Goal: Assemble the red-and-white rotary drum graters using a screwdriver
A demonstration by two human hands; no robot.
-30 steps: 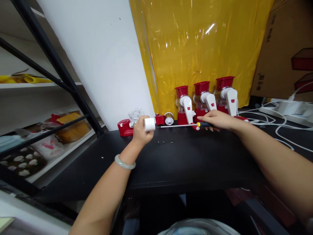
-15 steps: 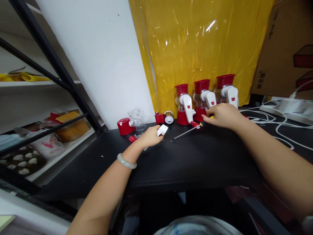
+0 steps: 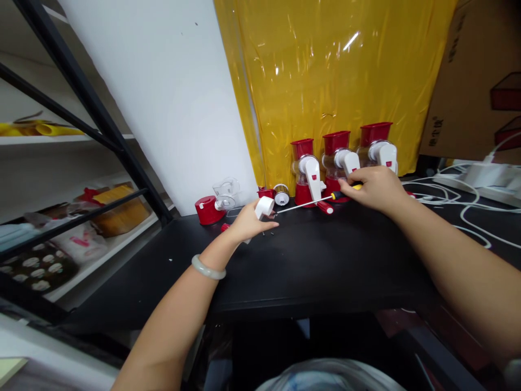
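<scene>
My left hand [image 3: 245, 221] is closed around a white crank handle [image 3: 265, 206], whose round end sticks up past the fingers. Below the wrist side shows a bit of its red grip [image 3: 225, 227]. My right hand [image 3: 374, 187] grips the yellow-and-black handle of a screwdriver [image 3: 303, 206]. Its long shaft points left, with the tip beside my left fingers and the crank's round end; whether it touches them I cannot tell. On the black table [image 3: 309, 260] just under my left hand lie small screws [image 3: 272, 233].
Behind stand several red-and-white rotary graters [image 3: 303, 168]. A metal grater drum [image 3: 281, 194] lies near a red part [image 3: 266, 192]. To the left are a red base [image 3: 209, 210] and a clear plastic housing [image 3: 228, 190]. White cables [image 3: 459, 198] run across the right side.
The screwdriver's tip has risen from the tabletop and swung left to my left hand. My left hand has turned the crank handle so its round end faces up, with the thumb stretched out.
</scene>
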